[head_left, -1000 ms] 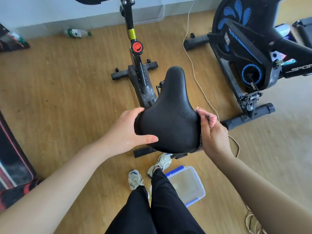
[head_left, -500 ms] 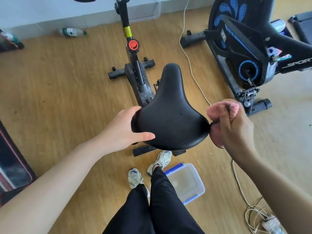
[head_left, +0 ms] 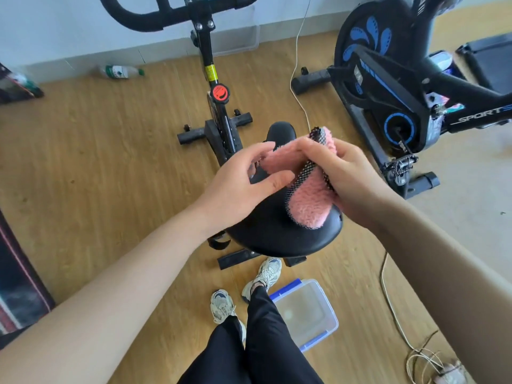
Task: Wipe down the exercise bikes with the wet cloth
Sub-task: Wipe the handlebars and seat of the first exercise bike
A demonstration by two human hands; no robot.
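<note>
Fluffy pink cloth with black mesh trim (head_left: 311, 202) lying on the wide black padded bike saddle (head_left: 277, 236), right hand (head_left: 350, 173) gripping it, left hand (head_left: 243, 184) pinching its upper edge, clear blue-clipped plastic tub (head_left: 330, 310) on the wooden floor (head_left: 110, 162) beneath.

Two bikes: a black exercise bike (head_left: 219, 112) and a blue-trimmed exercise bike (head_left: 388, 87); one pink cloth (head_left: 313, 200); one plastic tub (head_left: 329, 309); one bottle (head_left: 119, 71).
</note>
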